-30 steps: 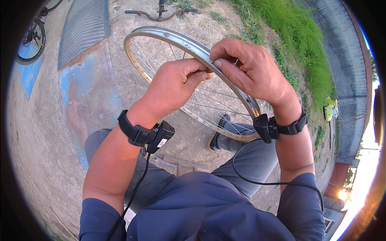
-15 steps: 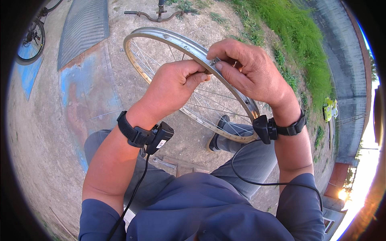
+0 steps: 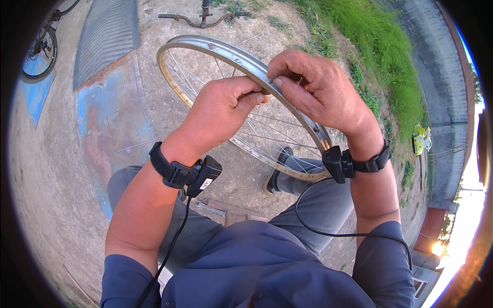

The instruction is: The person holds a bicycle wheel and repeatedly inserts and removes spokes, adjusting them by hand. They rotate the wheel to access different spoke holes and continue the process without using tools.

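A bare bicycle wheel rim (image 3: 203,44) with thin metal spokes (image 3: 275,134) is tilted in front of me, no tyre on it. My left hand (image 3: 218,108) reaches to the rim's inner side, thumb and forefinger pinched together; what lies between them is mostly hidden. On the outer channel of the rim, my right hand (image 3: 323,92) brings thumb and forefinger together on a small metal spoke nipple (image 3: 270,81). Both hands are closed, facing each other across the same spot of the rim.
Rusty handlebars (image 3: 203,23) lie on the dirt ahead. At left are a corrugated metal sheet (image 3: 107,38), a blue-stained panel (image 3: 115,97) and a bicycle wheel with tyre (image 3: 40,55). Grass (image 3: 380,56) borders a grey wall (image 3: 441,97) on the right. A wrench (image 3: 209,207) lies near my legs.
My right thumb and forefinger have shifted slightly and now cover more of the spoke nipple. The rim has moved very slightly; my left hand stays in place.
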`<action>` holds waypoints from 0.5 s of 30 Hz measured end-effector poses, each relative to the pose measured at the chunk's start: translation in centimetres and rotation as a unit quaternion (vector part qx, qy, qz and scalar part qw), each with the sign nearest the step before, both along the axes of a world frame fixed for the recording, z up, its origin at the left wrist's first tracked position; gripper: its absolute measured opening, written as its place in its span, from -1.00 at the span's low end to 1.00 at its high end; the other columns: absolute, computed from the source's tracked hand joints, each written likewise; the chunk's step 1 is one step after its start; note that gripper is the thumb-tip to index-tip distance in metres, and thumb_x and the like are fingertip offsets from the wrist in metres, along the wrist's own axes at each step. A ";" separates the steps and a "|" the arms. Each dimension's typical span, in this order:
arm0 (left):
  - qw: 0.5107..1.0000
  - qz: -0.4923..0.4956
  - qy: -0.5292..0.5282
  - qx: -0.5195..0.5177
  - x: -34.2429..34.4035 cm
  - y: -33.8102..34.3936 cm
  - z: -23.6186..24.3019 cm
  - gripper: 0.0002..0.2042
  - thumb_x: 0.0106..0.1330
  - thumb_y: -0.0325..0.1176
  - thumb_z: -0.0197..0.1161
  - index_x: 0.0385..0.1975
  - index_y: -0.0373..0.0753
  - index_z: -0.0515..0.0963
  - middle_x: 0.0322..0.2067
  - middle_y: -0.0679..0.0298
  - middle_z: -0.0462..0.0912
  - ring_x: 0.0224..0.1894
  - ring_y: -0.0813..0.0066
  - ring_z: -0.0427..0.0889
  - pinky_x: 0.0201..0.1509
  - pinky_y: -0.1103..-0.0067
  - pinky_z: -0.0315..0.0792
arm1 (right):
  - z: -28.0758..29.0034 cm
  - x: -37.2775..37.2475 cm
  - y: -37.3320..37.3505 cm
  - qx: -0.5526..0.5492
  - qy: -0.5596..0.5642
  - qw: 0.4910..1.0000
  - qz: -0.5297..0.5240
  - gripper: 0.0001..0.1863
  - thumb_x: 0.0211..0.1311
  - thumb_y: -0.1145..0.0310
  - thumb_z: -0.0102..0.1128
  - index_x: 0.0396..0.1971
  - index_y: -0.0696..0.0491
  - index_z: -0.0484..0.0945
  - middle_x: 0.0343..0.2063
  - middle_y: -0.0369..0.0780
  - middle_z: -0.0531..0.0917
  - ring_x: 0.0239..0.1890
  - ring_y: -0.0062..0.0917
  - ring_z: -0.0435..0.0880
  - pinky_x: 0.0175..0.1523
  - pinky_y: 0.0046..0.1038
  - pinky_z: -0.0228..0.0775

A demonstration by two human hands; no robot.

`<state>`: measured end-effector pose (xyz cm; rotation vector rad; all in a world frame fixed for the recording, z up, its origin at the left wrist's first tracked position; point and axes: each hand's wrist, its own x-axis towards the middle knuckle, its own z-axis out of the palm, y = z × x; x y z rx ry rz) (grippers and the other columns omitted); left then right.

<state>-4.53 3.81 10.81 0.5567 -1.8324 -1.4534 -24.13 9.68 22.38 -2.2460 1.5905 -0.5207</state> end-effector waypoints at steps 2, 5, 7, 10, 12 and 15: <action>1.000 0.001 -0.001 -0.002 0.0 0.0 0.0 -0.83 0.44 -0.39 0.36 -0.06 -0.28 0.73 -0.32 0.09 0.78 -0.32 0.31 0.74 -0.18 0.44 0.57 | -0.1 0.0 0.0 -0.011 -0.001 1.000 0.002 -0.84 0.44 0.52 0.23 -0.05 0.10 0.64 -0.32 -0.23 0.67 -0.38 -0.53 0.64 -0.28 -0.45 0.48; 1.000 0.001 0.000 0.001 0.0 0.0 0.0 -0.83 0.44 -0.39 0.36 -0.06 -0.28 0.73 -0.32 0.09 0.78 -0.31 0.31 0.74 -0.18 0.44 0.57 | -0.2 0.1 -0.1 -0.026 -0.001 1.000 0.006 -0.85 0.44 0.51 0.25 -0.05 0.09 0.64 -0.33 -0.23 0.67 -0.38 -0.52 0.64 -0.28 -0.45 0.48; 1.000 -0.003 0.001 0.008 0.0 0.0 0.0 -0.83 0.44 -0.39 0.36 -0.06 -0.28 0.73 -0.32 0.09 0.78 -0.31 0.31 0.74 -0.18 0.44 0.57 | -0.2 0.0 0.0 -0.020 0.001 1.000 0.006 -0.85 0.45 0.49 0.26 -0.05 0.09 0.64 -0.33 -0.24 0.68 -0.38 -0.52 0.65 -0.28 -0.45 0.48; 1.000 -0.003 -0.003 0.012 0.0 -0.1 0.0 -0.83 0.45 -0.38 0.36 -0.06 -0.27 0.73 -0.32 0.09 0.78 -0.31 0.32 0.74 -0.18 0.45 0.57 | 0.0 0.0 -0.2 -0.017 0.015 1.000 0.013 -0.86 0.46 0.49 0.26 -0.05 0.10 0.64 -0.30 -0.23 0.68 -0.36 -0.52 0.66 -0.27 -0.46 0.51; 1.000 0.000 -0.009 0.005 0.1 -0.1 0.1 -0.83 0.45 -0.38 0.36 -0.06 -0.27 0.73 -0.32 0.10 0.78 -0.31 0.33 0.74 -0.18 0.45 0.57 | 0.0 0.0 -0.1 -0.004 0.004 1.000 0.002 -0.87 0.46 0.50 0.25 -0.06 0.10 0.65 -0.30 -0.23 0.68 -0.36 -0.53 0.66 -0.26 -0.46 0.51; 1.000 0.001 -0.002 0.009 0.0 0.0 0.0 -0.83 0.45 -0.38 0.36 -0.07 -0.27 0.73 -0.32 0.11 0.78 -0.32 0.34 0.73 -0.18 0.46 0.57 | -0.2 0.1 0.0 0.002 -0.022 1.000 -0.009 -0.88 0.46 0.50 0.25 -0.08 0.09 0.65 -0.31 -0.24 0.67 -0.36 -0.56 0.65 -0.27 -0.47 0.50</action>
